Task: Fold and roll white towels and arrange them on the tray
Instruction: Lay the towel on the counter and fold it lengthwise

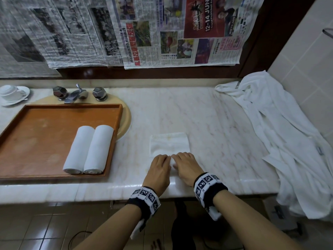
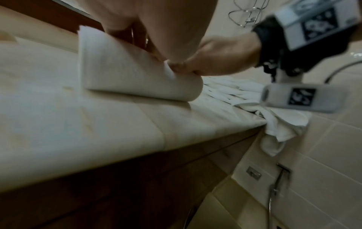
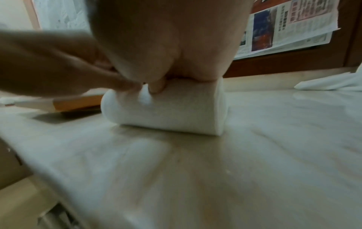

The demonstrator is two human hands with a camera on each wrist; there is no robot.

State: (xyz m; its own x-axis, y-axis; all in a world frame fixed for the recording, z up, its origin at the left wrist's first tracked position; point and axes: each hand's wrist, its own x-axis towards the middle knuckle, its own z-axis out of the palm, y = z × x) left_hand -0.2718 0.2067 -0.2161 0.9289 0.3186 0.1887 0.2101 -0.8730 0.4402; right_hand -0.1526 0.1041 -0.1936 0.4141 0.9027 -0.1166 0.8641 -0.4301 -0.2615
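Note:
A folded white towel (image 1: 169, 142) lies on the marble counter, its near end rolled up into a thick roll (image 3: 166, 111). My left hand (image 1: 159, 164) and right hand (image 1: 183, 162) sit side by side on top of that roll, fingers curled over it and thumbs pressed into its near side. The flat part of the towel (image 2: 117, 68) stretches away from the hands. To the left, two finished towel rolls (image 1: 89, 149) lie side by side in the right part of a wooden tray (image 1: 36, 134).
A heap of loose white towels (image 1: 281, 134) covers the counter's right end and hangs over its edge. Behind the tray are a tap (image 1: 75, 93) and a cup on a saucer (image 1: 12, 93). Newspaper sheets (image 1: 144, 31) hang on the back wall.

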